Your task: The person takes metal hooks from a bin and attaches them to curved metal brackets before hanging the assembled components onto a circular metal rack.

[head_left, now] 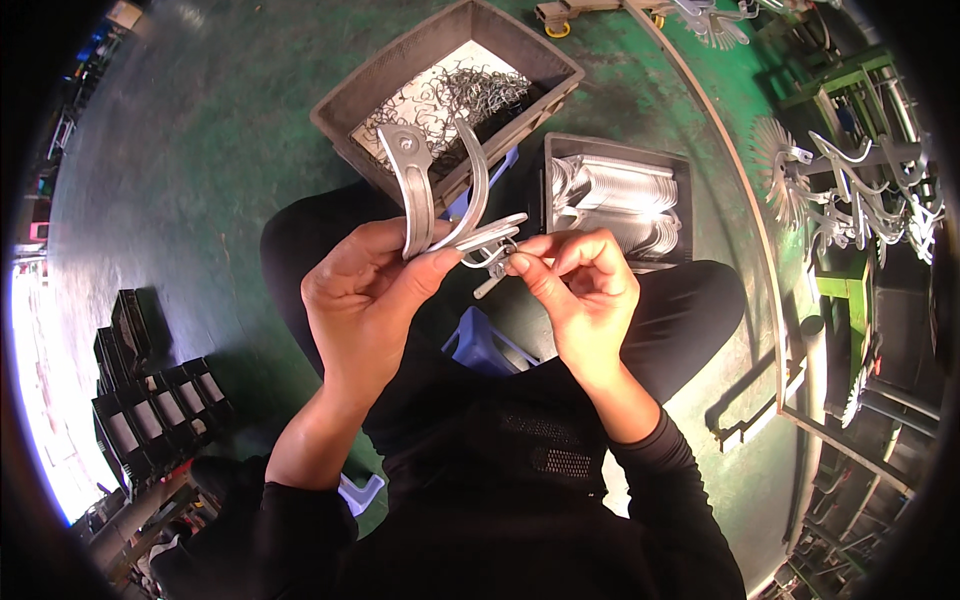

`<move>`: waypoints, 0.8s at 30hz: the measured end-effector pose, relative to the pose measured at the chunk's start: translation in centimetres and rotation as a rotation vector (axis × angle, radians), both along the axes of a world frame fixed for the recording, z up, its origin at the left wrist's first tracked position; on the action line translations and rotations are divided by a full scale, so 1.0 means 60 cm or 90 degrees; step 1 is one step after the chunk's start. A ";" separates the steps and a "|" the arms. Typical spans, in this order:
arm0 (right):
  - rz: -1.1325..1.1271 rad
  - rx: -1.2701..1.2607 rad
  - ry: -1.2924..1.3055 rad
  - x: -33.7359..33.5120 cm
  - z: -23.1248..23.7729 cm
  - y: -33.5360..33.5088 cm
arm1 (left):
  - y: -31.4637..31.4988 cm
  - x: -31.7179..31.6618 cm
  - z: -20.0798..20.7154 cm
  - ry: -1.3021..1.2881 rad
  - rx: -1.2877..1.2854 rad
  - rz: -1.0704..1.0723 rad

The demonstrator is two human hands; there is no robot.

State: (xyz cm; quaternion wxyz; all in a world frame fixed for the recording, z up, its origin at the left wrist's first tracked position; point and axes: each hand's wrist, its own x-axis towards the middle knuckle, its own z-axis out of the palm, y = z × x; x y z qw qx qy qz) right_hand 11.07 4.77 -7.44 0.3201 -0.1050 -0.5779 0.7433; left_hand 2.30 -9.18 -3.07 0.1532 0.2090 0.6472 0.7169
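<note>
In front of my body, my left hand (365,295) is closed on a curved silver metal bracket (415,195). Two bowed arms of it rise above my fingers, and its flat end points right toward my other hand. At that end my right hand (592,300) pinches a small wire piece (511,246) between thumb and forefinger, touching the bracket. My fingers partly cover the wire, so its full shape is hidden. A short metal tab (489,287) hangs just below the pinch.
Ahead stands a grey bin (345,85) with a heap of small dark wire pieces (480,95). To its right, another bin (615,142) holds stacked curved metal parts (625,195). A blue stool (480,340) shows between my legs. Metal racks (850,290) line the right; black trays (160,410) sit left.
</note>
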 end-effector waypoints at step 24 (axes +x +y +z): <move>0.192 0.572 -0.373 -0.333 -0.138 0.169 | -0.010 -0.094 -0.105 0.058 0.042 -0.178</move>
